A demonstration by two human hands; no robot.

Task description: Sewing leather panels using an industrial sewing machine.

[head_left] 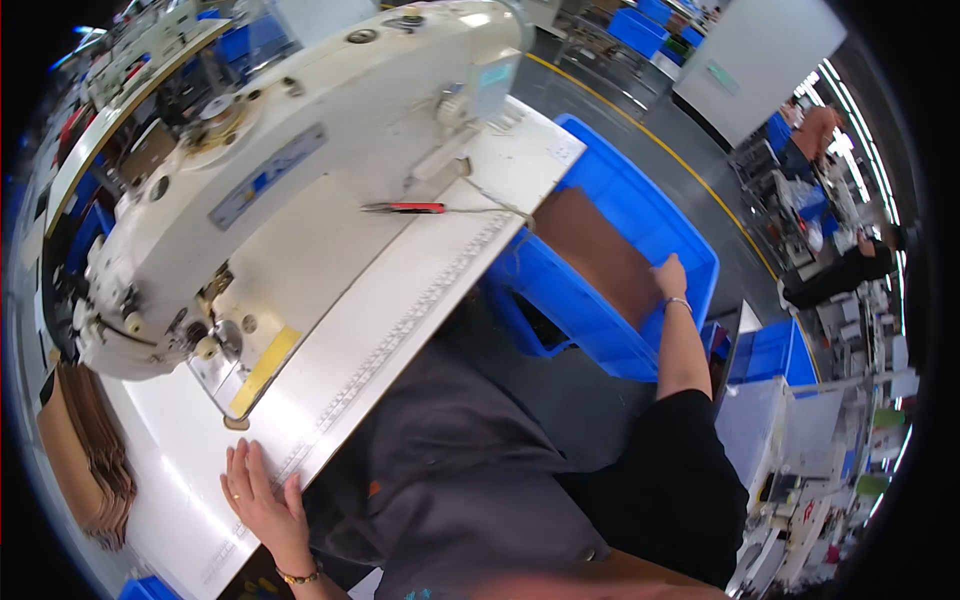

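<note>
My left hand (262,500) lies on the white sewing table (390,345) near its front edge, fingers stretched out and holding nothing. Over to the right, my right hand (672,278) reaches into a blue plastic bin (625,160), its fingers closed at the edge of a flat brown panel (595,250); the fingertips are partly hidden. A white sewing machine (330,120) stands on the table, a yellow strip (265,372) beside its needle area. Thread snips with red handles (415,208) rest on the tabletop under the machine's arm.
A stack of brown panels (85,455) sits at the table's left end. Along the table's front edge runs a printed ruler scale (400,330). Another blue bin (770,355) stands at the right. Two people are farther off at the right, one in dark clothes (850,272).
</note>
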